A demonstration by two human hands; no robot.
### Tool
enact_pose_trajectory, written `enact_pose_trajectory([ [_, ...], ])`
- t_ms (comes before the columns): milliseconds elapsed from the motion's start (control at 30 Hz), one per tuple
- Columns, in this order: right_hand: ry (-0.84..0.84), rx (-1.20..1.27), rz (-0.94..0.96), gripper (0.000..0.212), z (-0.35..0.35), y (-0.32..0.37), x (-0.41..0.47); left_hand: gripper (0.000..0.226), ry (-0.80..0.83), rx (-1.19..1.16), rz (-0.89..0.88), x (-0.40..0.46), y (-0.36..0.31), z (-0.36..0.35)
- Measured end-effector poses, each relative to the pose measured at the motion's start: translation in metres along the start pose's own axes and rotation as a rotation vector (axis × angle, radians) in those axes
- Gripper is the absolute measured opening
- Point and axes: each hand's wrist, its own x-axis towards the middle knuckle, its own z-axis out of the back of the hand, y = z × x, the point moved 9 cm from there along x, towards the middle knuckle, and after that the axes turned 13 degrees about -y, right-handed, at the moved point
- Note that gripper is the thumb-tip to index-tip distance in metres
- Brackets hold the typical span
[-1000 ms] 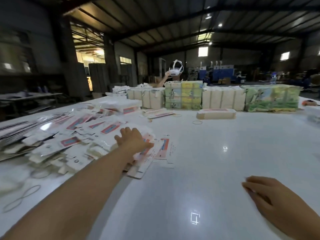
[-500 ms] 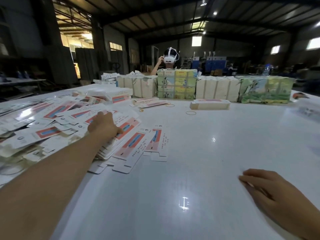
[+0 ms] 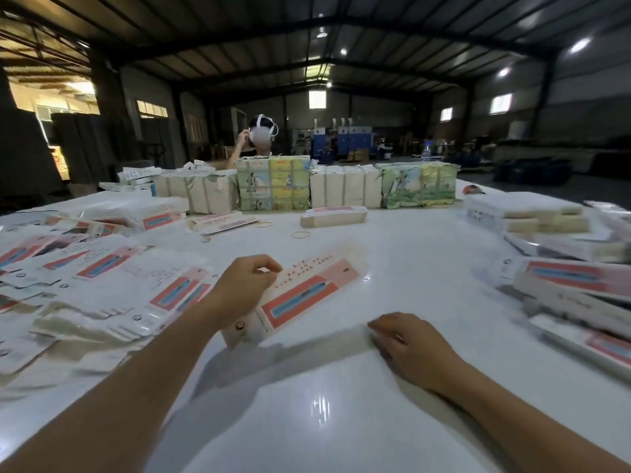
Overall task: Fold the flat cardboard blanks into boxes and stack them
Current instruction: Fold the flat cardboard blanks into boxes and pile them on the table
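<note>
Head view: left hand point(image 3: 244, 288) pinches one flat blank point(image 3: 300, 295) at frame centre, lifted and tilted above the white table point(image 3: 341, 421). Right hand point(image 3: 415, 349) rests on the table at lower right, fingers loosely curled, holding nothing. More blanks point(image 3: 102, 285) lie heaped at left; boxes point(image 3: 563, 288) are stacked at right.

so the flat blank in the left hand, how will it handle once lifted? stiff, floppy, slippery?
The blank looks like thin printed card, so probably light. The left hand grips it near one end while the long free end stays fairly straight, so likely stiff enough, with some flex. Its surface and the white table look glossy, so it may slide easily.
</note>
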Motion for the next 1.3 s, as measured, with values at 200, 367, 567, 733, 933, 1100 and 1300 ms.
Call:
enact_pose_trajectory([
  [200, -0.406, 1.150, -0.903, 0.037, 0.030, -0.057, -0.021, 0.015, 0.181, -0.055, 0.011, -0.057, -0.004, -0.069],
  [367, -0.194, 0.979, -0.723, 0.020, 0.030, -0.036, -0.020, 0.015, 0.200, 0.076, -0.094, -0.067, -0.004, -0.065],
  [567, -0.205, 0.913, -0.478, 0.011, 0.039, -0.011, -0.021, 0.090, 0.034, 0.545, -0.620, -0.096, -0.054, -0.074],
  [733, -0.295, 0.801, -0.359, 0.017, 0.048, 0.002, -0.023, 0.097, -0.090, 0.537, -0.663, -0.108, -0.070, -0.077],
  [933, -0.524, -0.018, 0.060, 0.048, 0.071, 0.035, -0.028, 0.094, -0.292, 0.517, -0.598, -0.107, -0.080, -0.054],
  [1100, -0.354, 0.116, 0.061, 0.040, 0.046, 0.039, -0.029, 0.096, -0.307, 0.695, -0.614, -0.111, -0.081, -0.054],
  [1300, -0.179, 0.936, -0.433, 0.021, 0.027, 0.009, -0.023, 0.092, -0.281, 0.656, -0.711, -0.117, -0.093, -0.059],
])
